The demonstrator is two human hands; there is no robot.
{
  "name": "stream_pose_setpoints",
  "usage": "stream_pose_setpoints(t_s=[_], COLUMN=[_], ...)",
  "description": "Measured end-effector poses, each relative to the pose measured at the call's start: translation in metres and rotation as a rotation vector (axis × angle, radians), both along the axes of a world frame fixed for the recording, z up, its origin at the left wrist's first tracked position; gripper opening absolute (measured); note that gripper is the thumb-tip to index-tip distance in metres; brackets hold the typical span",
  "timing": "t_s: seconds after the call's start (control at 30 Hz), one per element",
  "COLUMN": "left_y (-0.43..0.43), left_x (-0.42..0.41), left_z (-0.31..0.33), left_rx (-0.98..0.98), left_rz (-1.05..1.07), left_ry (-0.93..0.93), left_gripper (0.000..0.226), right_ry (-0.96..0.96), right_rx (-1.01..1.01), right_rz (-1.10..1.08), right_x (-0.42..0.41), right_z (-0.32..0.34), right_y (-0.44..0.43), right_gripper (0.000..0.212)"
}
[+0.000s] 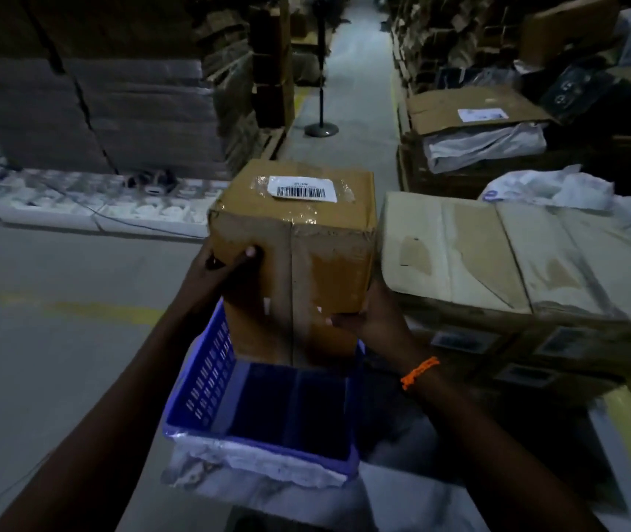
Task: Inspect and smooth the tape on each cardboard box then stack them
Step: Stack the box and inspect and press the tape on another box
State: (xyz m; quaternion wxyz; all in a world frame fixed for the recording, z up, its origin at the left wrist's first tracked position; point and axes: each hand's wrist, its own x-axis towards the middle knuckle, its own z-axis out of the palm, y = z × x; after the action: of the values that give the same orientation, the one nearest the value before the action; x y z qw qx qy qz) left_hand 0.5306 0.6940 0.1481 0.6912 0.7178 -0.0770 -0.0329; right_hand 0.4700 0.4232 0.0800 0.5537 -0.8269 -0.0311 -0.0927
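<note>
Warehouse aisle at twelve o'clock was dim; box (294,240) was gripped by left hand (218,269) and right hand (366,320), so tape (294,270) was best pressed flat.

Blue perforated plastic basket (206,378): lower centre of frame. Black round-based pedestal stand (321,109): upper centre, in the aisle. White crumpled plastic bags (544,188): right of frame.

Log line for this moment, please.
phase: inspect | box: held over basket | left hand: side | right hand: lower corner | stacked: no
</note>
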Motion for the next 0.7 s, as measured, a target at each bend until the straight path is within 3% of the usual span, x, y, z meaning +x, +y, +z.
stream_pose_setpoints(t_s=[0.1,0.23,0.33,0.4,0.53,0.7], left_y=[0.005,0.029,0.039,0.042,0.049,0.045], left_x=[0.025,0.064,0.083,0.094,0.109,0.108], left_z=[-0.011,-0.039,-0.059,-0.078,-0.118,-0.121], left_rx=[0.026,0.06,0.105,0.146,0.181,0.272], left_rz=[-0.126,-0.211,-0.257,-0.28,-0.31,-0.281], left_ry=[0.035,0.061,0.067,0.086,0.109,0.04], left_gripper=[0.072,0.058,0.059,0.077,0.1,0.103], right_ry=[0.052,0.044,0.043,0.012,0.025,0.109], right_rx=[-0.043,-0.036,-0.061,-0.061,-0.106,-0.163], right_rz=[-0.111,-0.209,-0.347,-0.446,-0.548,-0.689], right_x=[0.018,0.036,0.045,0.048,0.048,0.041], right_z=[-0.018,-0.035,-0.055,-0.065,-0.093,-0.123], right_y=[0.012,0.039,0.058,0.066,0.073,0.08], right_gripper=[0.13,0.125,0.098,0.08,0.069,0.068])
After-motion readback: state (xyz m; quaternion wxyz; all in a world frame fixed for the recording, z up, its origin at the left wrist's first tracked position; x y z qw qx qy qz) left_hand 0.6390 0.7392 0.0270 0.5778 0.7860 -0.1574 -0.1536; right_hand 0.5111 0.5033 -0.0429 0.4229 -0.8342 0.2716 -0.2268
